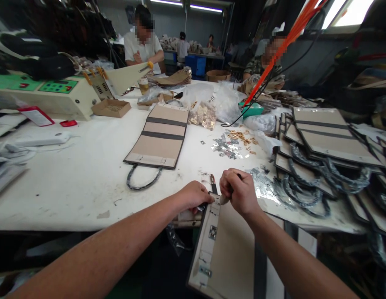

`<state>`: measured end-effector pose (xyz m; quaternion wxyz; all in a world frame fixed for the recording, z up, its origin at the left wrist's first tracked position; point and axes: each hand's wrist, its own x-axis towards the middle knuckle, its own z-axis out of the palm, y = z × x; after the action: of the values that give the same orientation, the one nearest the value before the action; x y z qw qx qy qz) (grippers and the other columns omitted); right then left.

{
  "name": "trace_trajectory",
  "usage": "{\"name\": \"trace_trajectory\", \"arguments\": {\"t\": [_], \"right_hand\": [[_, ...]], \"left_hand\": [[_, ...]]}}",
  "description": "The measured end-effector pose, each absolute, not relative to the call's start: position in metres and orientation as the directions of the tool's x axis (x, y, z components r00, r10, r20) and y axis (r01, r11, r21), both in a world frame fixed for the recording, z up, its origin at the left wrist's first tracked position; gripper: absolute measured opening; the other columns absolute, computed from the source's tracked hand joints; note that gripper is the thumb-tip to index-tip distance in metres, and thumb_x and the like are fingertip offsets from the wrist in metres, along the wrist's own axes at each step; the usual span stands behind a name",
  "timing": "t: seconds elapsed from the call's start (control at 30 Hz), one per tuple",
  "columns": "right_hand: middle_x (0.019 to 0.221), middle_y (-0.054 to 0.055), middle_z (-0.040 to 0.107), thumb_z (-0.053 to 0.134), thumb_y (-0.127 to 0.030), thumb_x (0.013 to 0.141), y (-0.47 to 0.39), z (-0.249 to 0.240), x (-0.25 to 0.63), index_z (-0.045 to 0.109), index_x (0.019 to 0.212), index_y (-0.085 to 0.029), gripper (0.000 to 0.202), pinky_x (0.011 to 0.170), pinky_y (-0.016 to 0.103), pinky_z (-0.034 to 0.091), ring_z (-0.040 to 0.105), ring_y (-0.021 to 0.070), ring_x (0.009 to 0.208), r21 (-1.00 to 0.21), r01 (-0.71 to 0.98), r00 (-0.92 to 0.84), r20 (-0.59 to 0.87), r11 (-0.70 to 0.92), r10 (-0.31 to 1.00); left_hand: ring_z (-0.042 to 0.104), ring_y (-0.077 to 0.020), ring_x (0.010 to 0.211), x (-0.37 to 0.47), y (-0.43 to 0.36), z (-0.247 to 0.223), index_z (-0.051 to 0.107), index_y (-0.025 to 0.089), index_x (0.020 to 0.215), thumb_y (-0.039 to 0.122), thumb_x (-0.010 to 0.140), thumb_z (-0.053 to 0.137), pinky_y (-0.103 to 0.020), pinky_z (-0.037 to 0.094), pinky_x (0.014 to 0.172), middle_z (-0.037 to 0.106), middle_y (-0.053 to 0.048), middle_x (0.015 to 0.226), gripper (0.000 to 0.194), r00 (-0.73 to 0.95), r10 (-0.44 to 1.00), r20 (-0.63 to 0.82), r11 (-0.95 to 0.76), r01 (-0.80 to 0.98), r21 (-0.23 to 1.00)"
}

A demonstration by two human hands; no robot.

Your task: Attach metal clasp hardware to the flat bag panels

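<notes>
Head cam: left hand (194,196) pinched the panel's (232,245) far corner, right hand (239,192) was closed round a mostly hidden dark tool (240,176).
Best bet imo: keep that corner pinned, press square. The panel overhung the white surface's (87,178) near edge: flat beige board, dark strip (260,253), thin metal clips (213,231). Farther off, a shiny wrapped loop (143,188).
</notes>
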<state>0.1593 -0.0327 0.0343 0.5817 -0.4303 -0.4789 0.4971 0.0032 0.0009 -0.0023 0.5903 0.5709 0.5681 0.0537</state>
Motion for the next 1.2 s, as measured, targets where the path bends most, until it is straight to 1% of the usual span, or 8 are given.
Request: {"name": "trace_trajectory", "arguments": {"t": [0.13, 0.3, 0.47, 0.63, 0.77, 0.97, 1.1, 1.2], "right_hand": [[0.047, -0.004, 0.048, 0.064, -0.036, 0.092, -0.027, 0.051, 0.149, 0.053, 0.057, -0.021, 0.039, 0.04, 0.025, 0.03, 0.039, 0.01, 0.039, -0.948, -0.226, -0.003, 0.229, 0.222, 0.973], [0.045, -0.004, 0.048, 0.064, -0.034, 0.092, -0.029, 0.051, 0.145, 0.051, 0.053, -0.021, 0.043, 0.041, 0.025, 0.03, 0.04, 0.0099, 0.04, -0.995, -0.013, -0.044, 0.102, 0.102, 0.994], [0.048, -0.003, 0.05, 0.062, -0.036, 0.094, -0.03, 0.044, 0.152, 0.053, 0.057, -0.021, 0.041, 0.043, 0.026, 0.032, 0.042, 0.0106, 0.041, -0.965, -0.128, -0.031, 0.235, 0.23, 0.971], [0.048, -0.004, 0.047, 0.063, -0.032, 0.093, -0.032, 0.031, 0.154, 0.051, 0.056, -0.021, 0.04, 0.041, 0.025, 0.029, 0.04, 0.01, 0.04, -0.964, -0.192, 0.01, 0.185, 0.183, 0.983], [0.051, -0.004, 0.047, 0.063, -0.033, 0.094, -0.036, 0.041, 0.154, 0.053, 0.059, -0.021, 0.038, 0.041, 0.025, 0.031, 0.041, 0.0101, 0.041, -0.89, -0.331, 0.02, 0.325, 0.313, 0.945], [0.046, -0.004, 0.046, 0.062, -0.032, 0.095, -0.038, 0.034, 0.151, 0.052, 0.056, -0.022, 0.042, 0.043, 0.026, 0.03, 0.04, 0.0108, 0.042, -0.963, -0.189, -0.01, 0.198, 0.193, 0.98], [0.049, -0.004, 0.046, 0.063, -0.037, 0.094, -0.041, 0.041, 0.16, 0.052, 0.058, -0.023, 0.039, 0.043, 0.026, 0.032, 0.04, 0.0109, 0.041, -0.903, -0.282, 0.069, 0.318, 0.324, 0.946], [0.047, -0.005, 0.045, 0.061, -0.039, 0.092, -0.041, 0.032, 0.163, 0.049, 0.057, -0.023, 0.04, 0.041, 0.026, 0.03, 0.038, 0.0106, 0.04, -0.928, -0.255, 0.111, 0.252, 0.272, 0.961]], "left_hand": [[0.042, -0.0123, 0.031, 0.001, 0.0, -0.002, 0.057, 0.02, 0.059, 0.028, 0.079, 0.075, -0.024, 0.033, 0.034, 0.044, 0.008, 0.039, 0.028, 0.374, 0.72, -0.585, 0.326, 0.562, 0.76], [0.045, -0.0125, 0.032, -0.002, -0.001, -0.004, 0.054, 0.02, 0.057, 0.024, 0.083, 0.068, -0.024, 0.035, 0.035, 0.044, 0.007, 0.041, 0.029, 0.4, 0.7, -0.592, 0.338, 0.544, 0.768], [0.045, -0.0112, 0.032, -0.004, 0.0, -0.007, 0.054, 0.02, 0.062, 0.026, 0.084, 0.068, -0.023, 0.035, 0.035, 0.045, 0.008, 0.044, 0.027, 0.442, 0.693, -0.569, 0.32, 0.519, 0.793], [0.049, -0.0125, 0.033, -0.003, 0.0, -0.007, 0.053, 0.02, 0.063, 0.024, 0.086, 0.066, -0.023, 0.034, 0.035, 0.048, 0.007, 0.045, 0.026, 0.425, 0.697, -0.578, 0.324, 0.532, 0.782], [0.046, -0.0116, 0.032, -0.002, -0.001, -0.009, 0.058, 0.02, 0.067, 0.025, 0.085, 0.067, -0.023, 0.035, 0.036, 0.048, 0.008, 0.046, 0.021, 0.418, 0.711, -0.565, 0.315, 0.53, 0.788], [0.047, -0.0119, 0.032, -0.001, -0.003, -0.005, 0.055, 0.02, 0.066, 0.026, 0.087, 0.065, -0.023, 0.034, 0.036, 0.044, 0.008, 0.044, 0.024, 0.402, 0.71, -0.578, 0.318, 0.549, 0.773], [0.048, -0.011, 0.033, -0.001, -0.002, -0.008, 0.059, 0.019, 0.069, 0.026, 0.086, 0.067, -0.023, 0.033, 0.036, 0.049, 0.007, 0.048, 0.019, 0.403, 0.725, -0.559, 0.305, 0.54, 0.785], [0.048, -0.0106, 0.033, 0.0, -0.002, -0.01, 0.059, 0.019, 0.071, 0.028, 0.087, 0.067, -0.022, 0.032, 0.036, 0.049, 0.008, 0.048, 0.02, 0.393, 0.729, -0.56, 0.308, 0.543, 0.781]]}}
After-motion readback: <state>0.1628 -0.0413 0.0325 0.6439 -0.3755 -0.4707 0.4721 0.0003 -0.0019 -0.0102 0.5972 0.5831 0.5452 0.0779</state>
